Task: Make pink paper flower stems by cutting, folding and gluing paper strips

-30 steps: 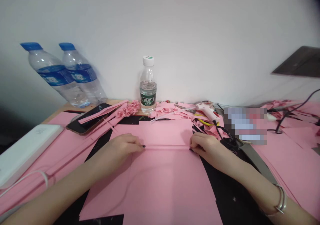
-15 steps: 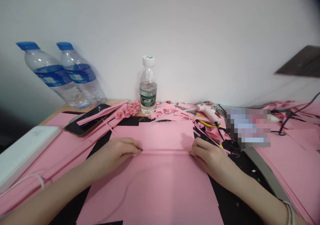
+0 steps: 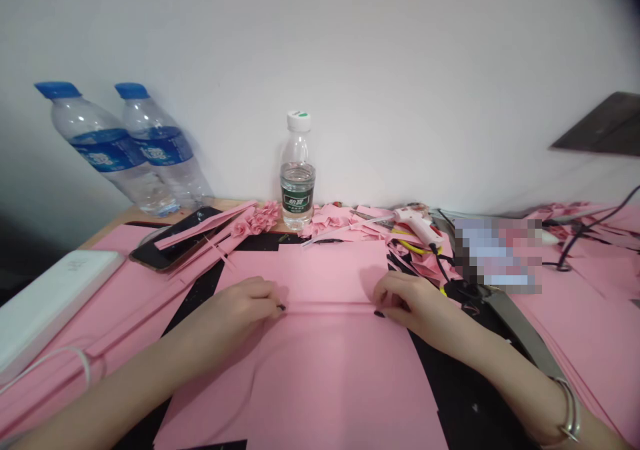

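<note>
Pink paper sheets (image 3: 320, 377) lie in front of me. Across them runs a narrow folded or rolled edge of pink paper (image 3: 330, 308); I cannot tell which. At its left end, my left hand (image 3: 250, 303) has thumb and fingers pinched on the paper edge. My right hand (image 3: 415, 303) pinches the other end, its fingers curled and its dark thumbnail showing. Both hands rest low against the sheets, level with each other. My fingers partly hide the two ends of the edge.
A water bottle (image 3: 299, 177) stands behind the sheets. Right of it lie a glue gun (image 3: 417, 225) and paper scraps. Two blue-capped bottles (image 3: 95, 147) lean on the wall at left, near a phone (image 3: 173, 247), paper flowers (image 3: 250, 223) and a white power bank (image 3: 60, 303). More pink paper (image 3: 590, 330) lies right.
The narrow paper edge has shifted slightly toward me. My right hand has moved a little left and its fingers look more curled; the left hand has come slightly nearer.
</note>
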Available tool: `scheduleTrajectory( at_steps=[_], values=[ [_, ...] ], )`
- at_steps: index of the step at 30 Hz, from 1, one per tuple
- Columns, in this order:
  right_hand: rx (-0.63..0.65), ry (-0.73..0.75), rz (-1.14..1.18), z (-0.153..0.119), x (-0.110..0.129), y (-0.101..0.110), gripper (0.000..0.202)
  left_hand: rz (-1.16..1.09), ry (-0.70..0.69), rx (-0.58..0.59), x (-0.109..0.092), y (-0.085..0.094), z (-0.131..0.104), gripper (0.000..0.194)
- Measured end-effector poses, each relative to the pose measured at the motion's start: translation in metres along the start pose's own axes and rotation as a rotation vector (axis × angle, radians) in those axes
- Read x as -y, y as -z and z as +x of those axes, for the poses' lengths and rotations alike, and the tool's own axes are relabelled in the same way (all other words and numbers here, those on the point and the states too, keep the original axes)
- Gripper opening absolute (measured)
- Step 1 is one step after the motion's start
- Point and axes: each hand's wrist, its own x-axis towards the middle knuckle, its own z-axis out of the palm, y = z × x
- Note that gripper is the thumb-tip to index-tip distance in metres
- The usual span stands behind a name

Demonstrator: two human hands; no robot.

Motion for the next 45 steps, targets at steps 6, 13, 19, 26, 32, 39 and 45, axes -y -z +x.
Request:
scheduleTrajectory(
  at_steps=[6, 13, 19, 26, 32, 39, 45],
  values=[
    [-0.036, 0.053, -0.005, -0.003, 0.003, -0.003, 0.023, -0.108, 0.130, 0.038, 0.003, 0.007, 0.009, 0.028],
    [-0.066, 0.065, -0.069, -0.010, 0.006, -0.007, 0.025, -0.173, 0.176, 0.055, -0.003, 0.009, 0.017, 0.024],
    [-0.005, 0.070, -0.029, -0.008, 0.010, 0.001, 0.023, -0.087, 0.143, 0.007, -0.006, 0.002, 0.009, 0.029],
    [-0.049, 0.167, -0.174, -0.018, 0.010, -0.014, 0.024, -0.077, 0.072, 0.012, -0.012, 0.001, 0.006, 0.027],
    [-0.066, 0.200, -0.166, -0.026, 0.009, -0.018, 0.023, -0.219, 0.221, 0.036, -0.015, 0.004, 0.011, 0.023],
    [0.008, 0.089, -0.001, -0.018, 0.015, -0.005, 0.021, -0.212, 0.311, 0.023, -0.021, -0.001, 0.005, 0.028],
    [0.025, 0.122, 0.013, -0.025, 0.013, -0.016, 0.022, -0.182, 0.169, 0.063, -0.024, 0.000, 0.009, 0.025]
  ],
)
